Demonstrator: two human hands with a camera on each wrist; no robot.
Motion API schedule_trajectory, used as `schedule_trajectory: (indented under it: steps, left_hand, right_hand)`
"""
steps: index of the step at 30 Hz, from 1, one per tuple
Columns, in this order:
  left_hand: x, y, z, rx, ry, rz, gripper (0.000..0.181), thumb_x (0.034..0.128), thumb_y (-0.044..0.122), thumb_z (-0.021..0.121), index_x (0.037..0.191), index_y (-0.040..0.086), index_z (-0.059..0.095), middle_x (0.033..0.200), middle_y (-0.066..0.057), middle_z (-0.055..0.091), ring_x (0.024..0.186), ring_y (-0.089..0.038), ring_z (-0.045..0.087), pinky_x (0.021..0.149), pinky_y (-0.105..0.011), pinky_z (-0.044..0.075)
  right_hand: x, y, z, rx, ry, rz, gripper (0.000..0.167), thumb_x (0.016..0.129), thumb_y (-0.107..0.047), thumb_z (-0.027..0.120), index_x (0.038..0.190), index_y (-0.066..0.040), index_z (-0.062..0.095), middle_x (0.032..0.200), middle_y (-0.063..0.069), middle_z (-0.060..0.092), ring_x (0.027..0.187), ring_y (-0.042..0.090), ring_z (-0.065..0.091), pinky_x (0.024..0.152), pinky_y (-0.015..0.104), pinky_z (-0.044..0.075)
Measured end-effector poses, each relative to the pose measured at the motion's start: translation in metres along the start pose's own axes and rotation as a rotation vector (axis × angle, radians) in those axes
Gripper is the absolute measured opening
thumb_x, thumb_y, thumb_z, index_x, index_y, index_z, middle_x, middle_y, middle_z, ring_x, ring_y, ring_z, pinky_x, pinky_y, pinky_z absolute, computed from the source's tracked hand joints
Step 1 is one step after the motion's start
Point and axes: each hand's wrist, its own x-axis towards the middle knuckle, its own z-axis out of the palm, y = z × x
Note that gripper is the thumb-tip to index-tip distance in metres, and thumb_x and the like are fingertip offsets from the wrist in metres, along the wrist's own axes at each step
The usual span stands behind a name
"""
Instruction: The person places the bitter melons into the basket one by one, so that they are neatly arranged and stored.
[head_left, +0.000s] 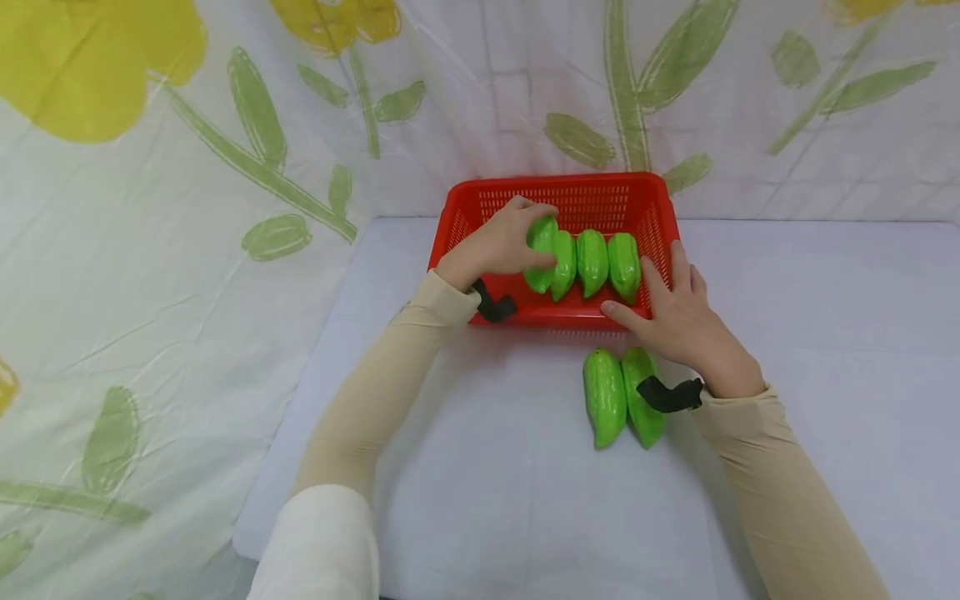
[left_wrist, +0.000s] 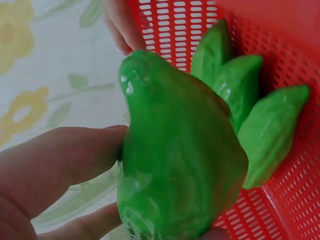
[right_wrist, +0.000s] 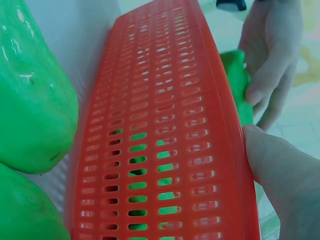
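Observation:
A glossy green pointed fruit (head_left: 542, 237) is held between the thumb and fingers of my left hand (head_left: 506, 242), low over the left half of a red plastic basket (head_left: 540, 318). Up close in the left wrist view, that fruit (left_wrist: 180, 150) hides part of the basket. Three similar green fruits (head_left: 592, 262) lie side by side inside, just to its right. My right hand (head_left: 686, 321) rests spread over the basket's front right corner. Its thumb (right_wrist: 275, 165) touches the front rim in the right wrist view, where its other fingers are hidden.
On the white table (head_left: 487, 467), two more green fruits (head_left: 604, 398) lie next to each other in front of the basket, near the right wrist. Behind the table hangs a white sheet (head_left: 465, 100) printed with yellow flowers and green leaves.

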Motion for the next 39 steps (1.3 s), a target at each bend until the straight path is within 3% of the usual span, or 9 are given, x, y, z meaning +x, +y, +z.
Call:
schedule_trajectory:
  steps: [7, 13, 20, 27, 34, 39]
  left_hand:
    - [0.022, -0.009, -0.006, 0.040, -0.053, -0.066, 0.075, 0.0961, 0.035, 0.071, 0.161, 0.018, 0.038, 0.163, -0.013, 0.032, 0.139, -0.024, 0.043, 0.112, -0.040, 0.046]
    - [0.039, -0.020, -0.003, 0.029, -0.095, -0.110, 0.075, 0.0970, 0.032, 0.069, 0.163, 0.018, 0.035, 0.164, -0.012, 0.030, 0.134, -0.023, 0.045, 0.109, -0.039, 0.048]
    - [0.057, -0.029, 0.003, 0.047, -0.159, -0.144, 0.074, 0.0968, 0.028, 0.067, 0.162, 0.014, 0.036, 0.162, -0.012, 0.034, 0.140, -0.024, 0.039, 0.114, -0.039, 0.043]
    - [0.067, -0.035, 0.009, 0.036, -0.198, -0.178, 0.074, 0.0960, 0.027, 0.068, 0.162, 0.013, 0.036, 0.163, -0.015, 0.034, 0.140, -0.027, 0.038, 0.113, -0.040, 0.043]
    - [0.074, -0.042, 0.016, 0.032, -0.215, -0.185, 0.076, 0.0960, 0.027, 0.070, 0.163, 0.012, 0.035, 0.166, -0.015, 0.034, 0.151, -0.027, 0.032, 0.122, -0.041, 0.035]
    - [0.077, -0.045, 0.020, -0.007, -0.247, -0.214, 0.078, 0.0953, 0.028, 0.070, 0.163, 0.016, 0.033, 0.164, -0.013, 0.036, 0.141, -0.027, 0.038, 0.118, -0.043, 0.040]
  right_hand:
    - [0.000, 0.000, 0.000, 0.007, -0.003, 0.004, 0.110, 0.096, -0.075, 0.047, 0.168, -0.010, -0.004, 0.167, 0.021, -0.033, 0.150, 0.065, -0.003, 0.098, 0.084, 0.036]
    - [0.000, 0.000, 0.001, 0.009, 0.005, 0.005, 0.110, 0.096, -0.077, 0.046, 0.168, -0.011, -0.003, 0.168, 0.020, -0.032, 0.151, 0.064, -0.002, 0.098, 0.084, 0.037]
    - [0.000, -0.001, 0.000, 0.010, 0.013, 0.006, 0.111, 0.094, -0.079, 0.045, 0.168, -0.011, -0.002, 0.168, 0.019, -0.031, 0.151, 0.063, -0.001, 0.099, 0.083, 0.037]
    - [0.001, -0.001, -0.001, 0.013, 0.018, 0.007, 0.110, 0.094, -0.078, 0.046, 0.168, -0.013, -0.002, 0.169, 0.019, -0.030, 0.151, 0.063, 0.000, 0.098, 0.083, 0.038]
    - [0.001, 0.000, 0.000, 0.006, 0.025, 0.003, 0.109, 0.095, -0.077, 0.046, 0.168, -0.011, -0.001, 0.169, 0.020, -0.030, 0.151, 0.063, 0.000, 0.098, 0.083, 0.038]
    - [0.002, 0.000, 0.000, 0.003, 0.021, 0.005, 0.110, 0.095, -0.077, 0.047, 0.168, -0.010, -0.001, 0.169, 0.020, -0.030, 0.151, 0.063, 0.000, 0.098, 0.083, 0.037]
